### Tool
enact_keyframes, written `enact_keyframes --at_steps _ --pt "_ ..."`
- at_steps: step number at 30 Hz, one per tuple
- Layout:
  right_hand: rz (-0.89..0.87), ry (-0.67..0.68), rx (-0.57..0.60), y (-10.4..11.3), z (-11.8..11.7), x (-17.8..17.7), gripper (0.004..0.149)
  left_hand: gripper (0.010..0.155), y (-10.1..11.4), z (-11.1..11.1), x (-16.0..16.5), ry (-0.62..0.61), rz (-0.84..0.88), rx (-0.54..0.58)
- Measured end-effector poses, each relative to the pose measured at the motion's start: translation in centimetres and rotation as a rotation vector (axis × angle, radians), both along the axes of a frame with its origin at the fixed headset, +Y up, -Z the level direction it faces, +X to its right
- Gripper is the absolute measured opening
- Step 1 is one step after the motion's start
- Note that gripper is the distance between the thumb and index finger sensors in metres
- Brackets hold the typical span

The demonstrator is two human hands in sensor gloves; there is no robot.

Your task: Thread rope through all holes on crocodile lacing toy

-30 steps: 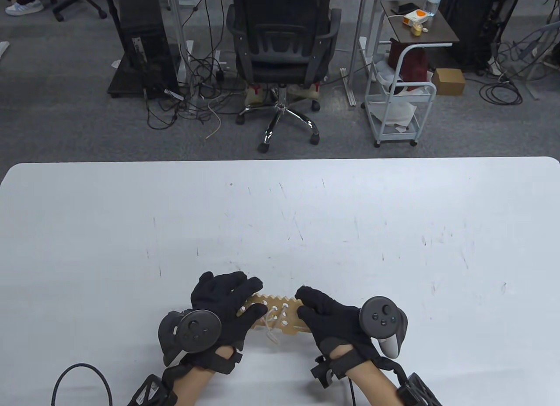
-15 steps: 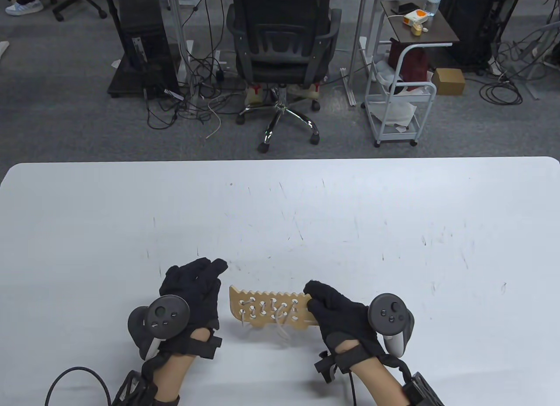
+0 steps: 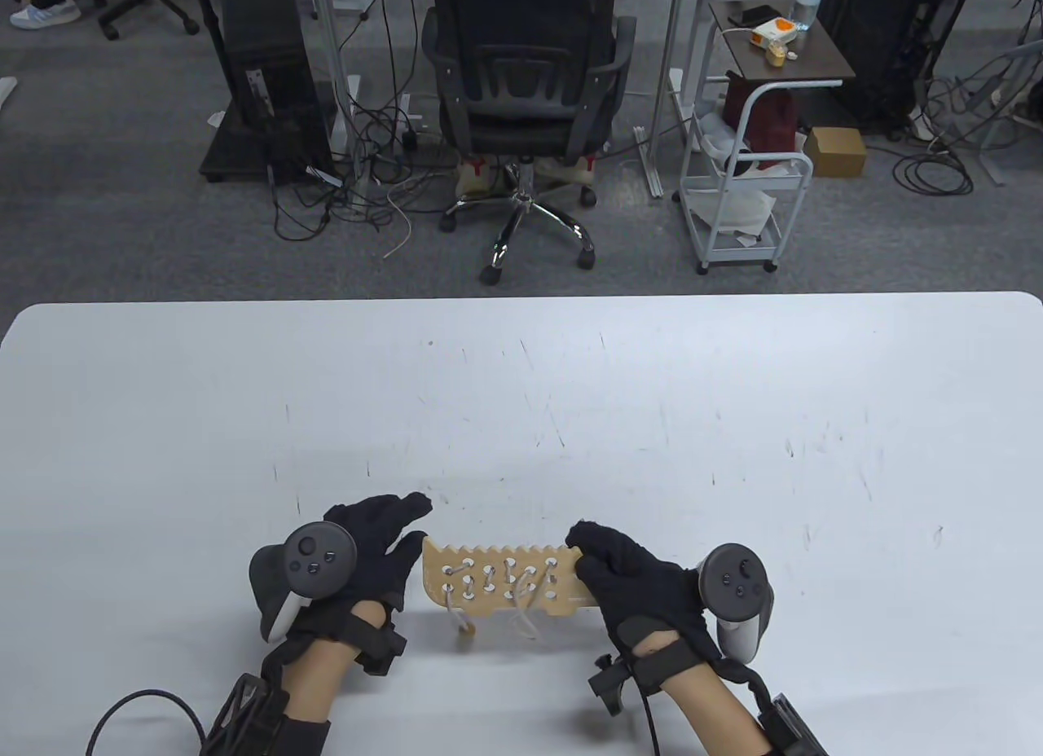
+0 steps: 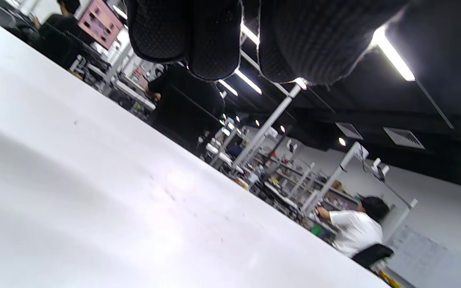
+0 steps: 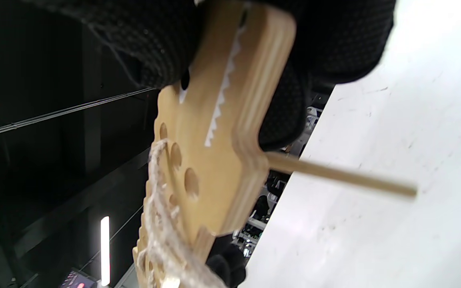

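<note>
The wooden crocodile lacing toy (image 3: 497, 581) hangs just above the table near its front edge, toothed edge away from me. White rope (image 3: 489, 578) zigzags through its holes, and two loose ends (image 3: 525, 621) dangle below it. My right hand (image 3: 583, 548) grips the toy's right end; the right wrist view shows the fingers (image 5: 154, 40) curled round the board (image 5: 214, 140), with the rope (image 5: 162, 224) and a thin wooden needle (image 5: 342, 176) sticking out. My left hand (image 3: 399, 528) is beside the toy's left end with straight fingers (image 4: 198, 36), holding nothing.
The white table (image 3: 521, 397) stretches far ahead and to both sides. Beyond its far edge stand an office chair (image 3: 525, 80) and a white cart (image 3: 745, 202). A black cable (image 3: 147, 707) loops near my left forearm.
My left hand let go of the toy, pulled away to the left, then edged back toward its left end. The right hand kept its hold on the toy's right end.
</note>
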State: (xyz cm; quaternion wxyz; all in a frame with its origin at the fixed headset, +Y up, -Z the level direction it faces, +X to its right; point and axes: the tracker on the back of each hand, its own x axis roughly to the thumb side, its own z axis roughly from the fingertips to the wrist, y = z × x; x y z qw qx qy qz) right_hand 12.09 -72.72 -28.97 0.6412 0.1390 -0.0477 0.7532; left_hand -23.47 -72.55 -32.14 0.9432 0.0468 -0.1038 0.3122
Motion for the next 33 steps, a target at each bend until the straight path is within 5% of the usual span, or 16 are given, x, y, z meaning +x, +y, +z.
enact_keyframes --at_steps 16,33 --pt "-0.099 0.099 -0.038 -0.1 0.4 -1.1 0.048 0.059 -1.5 0.9 4.6 -0.360 0.085 -0.185" --pt "-0.245 0.192 -0.123 -0.2 1.0 -2.4 0.048 0.058 -1.8 2.3 7.6 -0.509 0.221 -0.248"
